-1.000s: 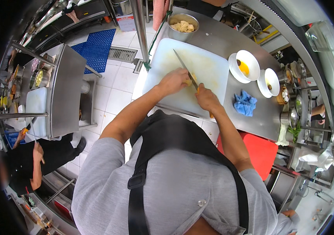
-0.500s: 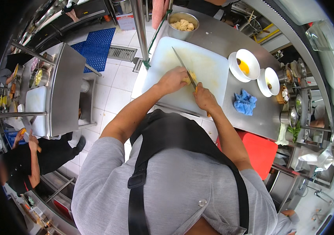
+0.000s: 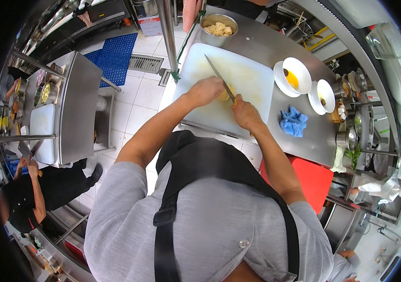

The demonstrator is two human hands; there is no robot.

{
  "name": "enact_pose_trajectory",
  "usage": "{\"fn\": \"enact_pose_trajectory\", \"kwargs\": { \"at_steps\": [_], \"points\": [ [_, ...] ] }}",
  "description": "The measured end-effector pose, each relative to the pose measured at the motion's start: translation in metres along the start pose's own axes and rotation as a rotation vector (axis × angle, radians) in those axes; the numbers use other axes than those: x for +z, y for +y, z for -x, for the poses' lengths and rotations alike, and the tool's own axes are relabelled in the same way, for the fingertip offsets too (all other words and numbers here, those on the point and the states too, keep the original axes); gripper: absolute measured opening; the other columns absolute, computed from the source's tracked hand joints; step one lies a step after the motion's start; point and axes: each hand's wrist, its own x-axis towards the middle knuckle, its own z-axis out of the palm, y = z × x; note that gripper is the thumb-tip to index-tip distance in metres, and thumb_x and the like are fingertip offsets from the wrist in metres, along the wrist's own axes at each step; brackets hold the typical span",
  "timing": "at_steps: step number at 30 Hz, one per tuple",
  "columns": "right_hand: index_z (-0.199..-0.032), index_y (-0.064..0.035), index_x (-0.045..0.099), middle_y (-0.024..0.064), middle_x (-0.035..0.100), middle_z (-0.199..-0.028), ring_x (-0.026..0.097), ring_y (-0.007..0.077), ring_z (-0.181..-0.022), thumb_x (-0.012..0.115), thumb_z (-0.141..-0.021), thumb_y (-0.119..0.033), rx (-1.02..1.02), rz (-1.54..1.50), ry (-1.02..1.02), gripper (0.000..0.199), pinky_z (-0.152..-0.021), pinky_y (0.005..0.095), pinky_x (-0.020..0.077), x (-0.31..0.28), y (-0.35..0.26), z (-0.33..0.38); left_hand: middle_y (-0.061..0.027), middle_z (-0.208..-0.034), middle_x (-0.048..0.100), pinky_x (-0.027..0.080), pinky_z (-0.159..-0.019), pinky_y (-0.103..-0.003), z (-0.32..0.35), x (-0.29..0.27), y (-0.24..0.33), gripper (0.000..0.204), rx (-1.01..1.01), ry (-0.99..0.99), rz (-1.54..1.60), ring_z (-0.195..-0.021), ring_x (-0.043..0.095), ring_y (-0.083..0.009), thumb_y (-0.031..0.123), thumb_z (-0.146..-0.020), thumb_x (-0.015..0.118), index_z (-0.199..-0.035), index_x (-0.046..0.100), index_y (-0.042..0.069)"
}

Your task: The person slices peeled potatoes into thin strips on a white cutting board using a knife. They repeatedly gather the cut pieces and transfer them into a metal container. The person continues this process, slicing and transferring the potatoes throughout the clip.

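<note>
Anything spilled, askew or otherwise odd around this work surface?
No clear spill or damage stands out. The untidiest thing is the blue cloth, lying crumpled on the steel counter near the white bowls. The white cutting board is stained yellowish, probably just from the pale yellow food beside the knife in the right hand.

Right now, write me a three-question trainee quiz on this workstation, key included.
1. Short answer: which of the person's hands grips the knife?
2. True or false: the blue cloth lies to the right of the cutting board.
3. Multiple choice: where does the metal bowl of pale food stand?
A) Between the hands
B) Just past the cutting board's far edge
C) On the floor

Key: 1. The right hand; 2. True; 3. B
</note>
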Motion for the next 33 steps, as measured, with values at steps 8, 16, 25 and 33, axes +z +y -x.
{"fn": "enact_pose_trajectory", "kwargs": {
  "at_steps": [8,16,25,33],
  "points": [
    [-0.124,0.0019,0.047,0.0350,0.072,-0.101,0.070,0.0527,-0.100,0.056,-0.107,-0.024,0.011,0.031,-0.019,0.033,-0.090,0.0604,0.0535,0.005,0.003,-0.005,-0.0084,-0.109,0.063,0.056,-0.092,-0.046,-0.001,0.000,-0.002,0.012,-0.014,-0.027,-0.023,-0.110,0.064,-0.0332,0.004,-0.086,0.074,-0.096,0.067,0.004],
    [-0.124,0.0009,0.046,0.0353,0.072,-0.101,0.070,0.0538,-0.100,0.056,-0.106,-0.024,0.043,0.025,-0.063,0.032,-0.090,0.0607,0.0538,-0.001,0.002,-0.002,-0.0079,-0.113,0.064,0.056,-0.093,-0.046,0.003,0.007,-0.006,0.015,0.004,0.005,-0.020,-0.112,0.063,-0.0333,0.004,-0.086,0.074,-0.100,0.069,0.005],
    [-0.124,0.0010,0.047,0.0359,0.072,-0.101,0.070,0.0539,-0.099,0.057,-0.105,-0.023,-0.005,0.048,-0.050,0.032,-0.089,0.0611,0.0538,-0.010,-0.003,0.007,-0.0080,-0.112,0.065,0.056,-0.094,-0.046,0.005,0.005,-0.003,0.014,-0.024,0.002,-0.037,-0.111,0.064,-0.0329,0.004,-0.085,0.074,-0.099,0.069,0.004],
    [-0.121,0.0035,0.050,0.0355,0.072,-0.106,0.071,0.0508,-0.104,0.042,-0.106,-0.015,0.006,0.057,-0.084,0.025,-0.094,0.0591,0.0536,-0.023,-0.018,0.017,-0.0078,-0.112,0.065,0.057,-0.095,-0.045,0.007,0.009,-0.005,0.013,-0.031,0.007,-0.025,-0.111,0.064,-0.0321,0.004,-0.086,0.073,-0.099,0.070,0.004]
  ]
}}
